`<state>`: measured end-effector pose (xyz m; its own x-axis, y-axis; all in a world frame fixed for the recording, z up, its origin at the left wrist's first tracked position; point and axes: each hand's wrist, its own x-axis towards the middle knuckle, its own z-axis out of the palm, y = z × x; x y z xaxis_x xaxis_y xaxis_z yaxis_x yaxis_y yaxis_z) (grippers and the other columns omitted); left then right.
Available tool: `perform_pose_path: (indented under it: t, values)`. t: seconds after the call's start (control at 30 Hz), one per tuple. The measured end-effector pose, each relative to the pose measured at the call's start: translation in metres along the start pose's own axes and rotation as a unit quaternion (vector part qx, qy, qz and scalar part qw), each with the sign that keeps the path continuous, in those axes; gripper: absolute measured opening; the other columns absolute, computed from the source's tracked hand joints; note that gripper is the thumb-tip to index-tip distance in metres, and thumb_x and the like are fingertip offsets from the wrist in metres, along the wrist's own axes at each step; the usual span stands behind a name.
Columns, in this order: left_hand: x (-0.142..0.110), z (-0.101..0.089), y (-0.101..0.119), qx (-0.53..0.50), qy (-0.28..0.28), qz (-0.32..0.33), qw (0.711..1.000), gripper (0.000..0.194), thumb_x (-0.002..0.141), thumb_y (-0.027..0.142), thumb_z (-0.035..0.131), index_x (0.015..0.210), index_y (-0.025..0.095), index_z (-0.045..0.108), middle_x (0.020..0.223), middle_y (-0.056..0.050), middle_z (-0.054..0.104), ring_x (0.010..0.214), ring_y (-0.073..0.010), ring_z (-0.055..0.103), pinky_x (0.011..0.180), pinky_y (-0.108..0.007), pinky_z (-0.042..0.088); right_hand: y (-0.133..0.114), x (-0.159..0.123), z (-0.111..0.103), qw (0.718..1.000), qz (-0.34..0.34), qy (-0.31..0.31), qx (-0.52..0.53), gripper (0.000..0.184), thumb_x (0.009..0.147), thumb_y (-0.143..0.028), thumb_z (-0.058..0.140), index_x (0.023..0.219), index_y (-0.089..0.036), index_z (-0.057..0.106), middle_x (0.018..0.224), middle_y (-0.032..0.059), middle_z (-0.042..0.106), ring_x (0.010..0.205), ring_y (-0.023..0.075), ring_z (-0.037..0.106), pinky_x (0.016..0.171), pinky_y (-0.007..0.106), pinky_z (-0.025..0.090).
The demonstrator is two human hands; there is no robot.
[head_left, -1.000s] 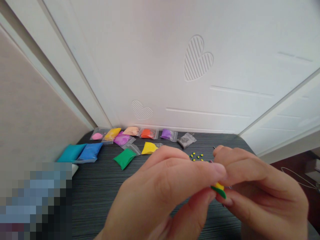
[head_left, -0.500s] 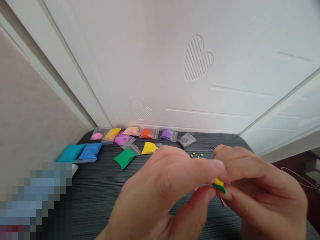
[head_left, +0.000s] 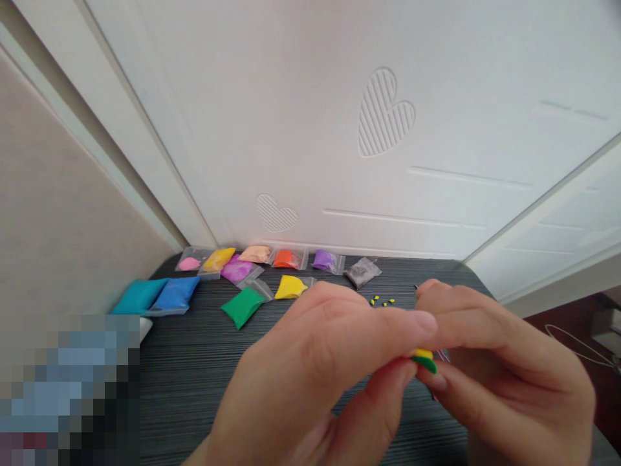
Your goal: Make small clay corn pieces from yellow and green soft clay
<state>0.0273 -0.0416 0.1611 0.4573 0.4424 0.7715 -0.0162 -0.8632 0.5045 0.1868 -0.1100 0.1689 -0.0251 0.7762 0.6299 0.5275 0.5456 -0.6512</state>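
Between the fingertips of both hands is a small piece of yellow and green modelling clay (head_left: pixel 425 362), yellow on top and green beneath. My left hand (head_left: pixel 310 369) pinches its left end with thumb and forefinger. From the other side, my right hand (head_left: pixel 514 362) grips it with thumb and curled fingers. A thin dark tip (head_left: pixel 416 286) pokes out above the right fingers; the rest of that item is hidden. Behind the hands, several tiny yellow and green clay bits (head_left: pixel 376 299) lie on the dark table (head_left: pixel 189 375). Thin pinkish strands (head_left: pixel 443 355) show partly behind the fingers.
Bags of clay line the back: green (head_left: pixel 242 307), yellow (head_left: pixel 291 287), orange (head_left: pixel 287 259), purple (head_left: pixel 324 260) and grey (head_left: pixel 361 272) among them. Teal (head_left: pixel 140 296) and blue (head_left: pixel 175 294) packs sit at left. A white panel (head_left: pixel 310 129) rises behind the table.
The clay piece has tilted slightly between the fingertips, and my left thumb has shifted a little. Less of the pinkish item below the hands shows. Everything on the table stays put.
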Motion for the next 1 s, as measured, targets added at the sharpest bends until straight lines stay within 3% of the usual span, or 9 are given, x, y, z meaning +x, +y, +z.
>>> perform_pose_path:
  t: [0.27,0.53,0.83,1.0]
  values:
    - [-0.004,0.0003,-0.0003,0.013,0.016,-0.016,1.0,0.036,0.069,0.017,0.061,0.102,0.027,0.05,0.078,0.004,0.063,0.072,-0.0136,0.059,0.071,-0.029,0.05,-0.0014,0.0001,0.0014,1.0,0.002,0.0,-0.017,0.029,0.063,-0.01,0.064,0.089,-0.022,0.062,0.071,0.0011,0.061,0.072,0.0168,0.056,0.07,0.033,0.047]
    - [-0.0041,0.0002,0.0,0.014,0.024,-0.016,0.999,0.035,0.069,0.016,0.06,0.101,0.028,0.049,0.077,0.004,0.063,0.072,-0.0142,0.059,0.072,-0.03,0.05,-0.0001,-0.0005,0.0014,1.0,0.006,0.025,-0.01,0.025,0.063,-0.01,0.063,0.084,-0.023,0.064,0.071,0.0017,0.061,0.069,0.0168,0.055,0.064,0.033,0.047]
    - [0.0002,-0.0013,0.0011,0.002,-0.01,-0.019,1.0,0.026,0.073,0.017,0.056,0.096,0.028,0.054,0.072,0.004,0.062,0.068,-0.0124,0.059,0.063,-0.025,0.05,-0.0014,0.0003,0.0008,1.0,-0.006,0.006,-0.015,0.026,0.062,-0.009,0.064,0.085,-0.021,0.063,0.07,0.001,0.06,0.066,0.0155,0.055,0.065,0.032,0.046]
    - [-0.0021,0.0004,0.0009,-0.017,0.032,-0.042,0.998,0.032,0.07,0.018,0.061,0.099,0.027,0.052,0.074,0.003,0.063,0.07,-0.0133,0.06,0.067,-0.027,0.052,-0.0002,0.0,-0.0004,1.0,-0.015,0.02,-0.017,0.029,0.061,-0.008,0.064,0.087,-0.022,0.063,0.071,0.0011,0.062,0.068,0.0157,0.055,0.071,0.034,0.046]
